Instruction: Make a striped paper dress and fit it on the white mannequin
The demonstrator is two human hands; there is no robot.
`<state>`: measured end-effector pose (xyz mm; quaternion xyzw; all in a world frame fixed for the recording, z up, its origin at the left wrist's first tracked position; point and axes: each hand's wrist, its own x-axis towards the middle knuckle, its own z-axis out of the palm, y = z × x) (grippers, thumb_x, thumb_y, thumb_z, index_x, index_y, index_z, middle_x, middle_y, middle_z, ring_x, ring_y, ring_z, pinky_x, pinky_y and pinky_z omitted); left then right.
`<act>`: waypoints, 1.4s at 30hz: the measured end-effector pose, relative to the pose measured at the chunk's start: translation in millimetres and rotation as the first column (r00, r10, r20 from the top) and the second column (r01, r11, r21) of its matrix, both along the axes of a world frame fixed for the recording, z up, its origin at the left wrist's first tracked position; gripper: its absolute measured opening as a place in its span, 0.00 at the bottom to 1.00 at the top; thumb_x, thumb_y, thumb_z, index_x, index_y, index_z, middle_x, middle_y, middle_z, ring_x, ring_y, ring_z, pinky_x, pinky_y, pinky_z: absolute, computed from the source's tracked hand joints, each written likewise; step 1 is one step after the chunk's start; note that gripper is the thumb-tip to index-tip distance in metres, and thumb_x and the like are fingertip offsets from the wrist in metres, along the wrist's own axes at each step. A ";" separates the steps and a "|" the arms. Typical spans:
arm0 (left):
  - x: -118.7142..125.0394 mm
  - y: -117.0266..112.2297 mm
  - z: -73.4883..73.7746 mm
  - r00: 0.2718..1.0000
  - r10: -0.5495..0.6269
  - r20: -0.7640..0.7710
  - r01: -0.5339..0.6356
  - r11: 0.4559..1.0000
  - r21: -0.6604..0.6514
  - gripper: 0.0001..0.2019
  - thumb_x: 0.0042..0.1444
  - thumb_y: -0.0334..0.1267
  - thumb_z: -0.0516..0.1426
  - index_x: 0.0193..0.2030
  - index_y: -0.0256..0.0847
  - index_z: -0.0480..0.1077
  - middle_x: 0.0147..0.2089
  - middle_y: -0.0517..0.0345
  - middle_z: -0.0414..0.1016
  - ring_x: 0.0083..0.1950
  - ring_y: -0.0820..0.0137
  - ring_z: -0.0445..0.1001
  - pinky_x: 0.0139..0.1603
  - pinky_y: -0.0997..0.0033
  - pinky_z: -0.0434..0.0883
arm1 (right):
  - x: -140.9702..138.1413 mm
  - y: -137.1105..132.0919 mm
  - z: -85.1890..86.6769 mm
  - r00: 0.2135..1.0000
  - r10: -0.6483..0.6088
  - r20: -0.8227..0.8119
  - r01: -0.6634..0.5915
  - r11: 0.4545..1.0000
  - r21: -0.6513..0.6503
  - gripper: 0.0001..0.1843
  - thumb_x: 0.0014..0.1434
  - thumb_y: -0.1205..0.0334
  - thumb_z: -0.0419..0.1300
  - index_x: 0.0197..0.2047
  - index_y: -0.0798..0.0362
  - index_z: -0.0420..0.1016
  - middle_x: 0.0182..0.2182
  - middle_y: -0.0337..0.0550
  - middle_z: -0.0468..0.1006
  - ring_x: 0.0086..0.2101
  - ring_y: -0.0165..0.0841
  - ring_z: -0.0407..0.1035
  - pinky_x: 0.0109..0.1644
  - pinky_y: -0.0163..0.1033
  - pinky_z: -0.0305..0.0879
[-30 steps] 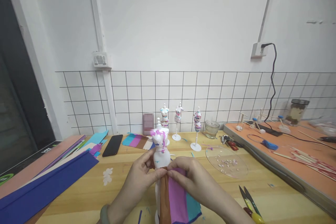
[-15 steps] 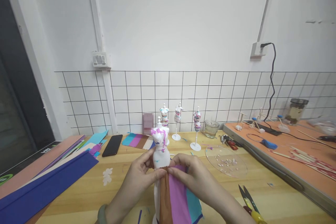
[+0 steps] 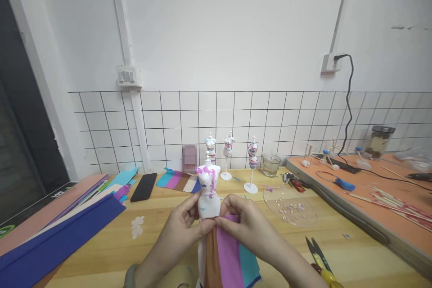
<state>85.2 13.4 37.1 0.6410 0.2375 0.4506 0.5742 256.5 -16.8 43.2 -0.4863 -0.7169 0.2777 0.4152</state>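
Note:
Between my hands stands a small white dress-form mannequin (image 3: 209, 204) with purple and blue smears on its chest. A striped piece of crepe paper (image 3: 230, 252), in white, brown, purple and teal, hangs from its hip. My left hand (image 3: 187, 220) is closed at the left side, thumb pressing the paper's top edge against the form. Opposite it, my right hand (image 3: 241, 222) pinches the same top edge between thumb and fingers. Both thumb tips nearly meet at the front. The mannequin's lower part is hidden behind the paper.
Three small mannequins (image 3: 253, 157) stand behind, near a glass jar (image 3: 271, 165). A clear disc (image 3: 290, 207) carries small gems. Yellow-handled snips (image 3: 320, 261) lie front right. Coloured paper sheets (image 3: 64, 238) and a phone (image 3: 144, 187) lie left; an orange-topped board (image 3: 378, 198) is at right.
The mannequin has shifted slightly to the right and is a little more upright. Both hands keep their hold at the paper's top edge.

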 end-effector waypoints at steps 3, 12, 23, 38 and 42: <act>3.7 -0.9 0.0 0.998 0.054 0.013 -0.053 0.998 -0.017 0.25 0.45 0.35 0.64 0.52 0.39 0.68 0.51 0.48 0.74 0.53 0.57 0.69 0.51 0.64 0.67 | -2.1 -0.1 -1.4 0.999 -0.021 0.030 0.020 0.999 0.027 0.06 0.54 0.63 0.59 0.28 0.53 0.66 0.24 0.34 0.69 0.26 0.27 0.62 0.28 0.31 0.55; 1.1 1.2 -0.5 0.994 0.102 0.023 -0.101 0.994 -0.051 0.25 0.47 0.39 0.63 0.53 0.38 0.68 0.49 0.48 0.75 0.52 0.57 0.71 0.50 0.64 0.68 | 2.9 -0.3 2.2 0.999 -0.009 0.035 0.009 1.000 0.026 0.04 0.52 0.66 0.60 0.33 0.52 0.69 0.30 0.36 0.74 0.32 0.31 0.67 0.34 0.33 0.61; -2.5 6.7 -7.0 0.984 0.117 0.134 -0.108 0.992 -0.072 0.32 0.47 0.38 0.63 0.60 0.42 0.59 0.57 0.47 0.70 0.56 0.59 0.67 0.53 0.67 0.67 | 3.7 -6.9 8.7 0.996 0.090 -0.021 -0.091 0.994 -0.055 0.06 0.56 0.62 0.58 0.34 0.51 0.77 0.31 0.38 0.79 0.33 0.32 0.70 0.36 0.35 0.65; -4.4 1.8 -1.6 0.961 -0.117 0.251 0.157 0.977 -0.146 0.28 0.53 0.34 0.59 0.61 0.47 0.59 0.56 0.50 0.70 0.56 0.58 0.67 0.59 0.60 0.60 | -1.1 -21.2 15.9 0.969 0.021 0.247 -0.072 0.977 0.200 0.07 0.58 0.63 0.58 0.37 0.47 0.77 0.30 0.37 0.78 0.31 0.31 0.70 0.37 0.35 0.63; -3.7 2.8 -1.3 0.958 -0.122 0.259 0.166 0.974 -0.155 0.27 0.53 0.35 0.59 0.60 0.48 0.60 0.55 0.52 0.71 0.56 0.59 0.68 0.60 0.61 0.59 | -6.1 -27.3 16.8 0.920 -0.041 0.390 -0.090 0.945 0.313 0.08 0.59 0.63 0.55 0.39 0.48 0.76 0.27 0.40 0.76 0.31 0.33 0.68 0.38 0.39 0.60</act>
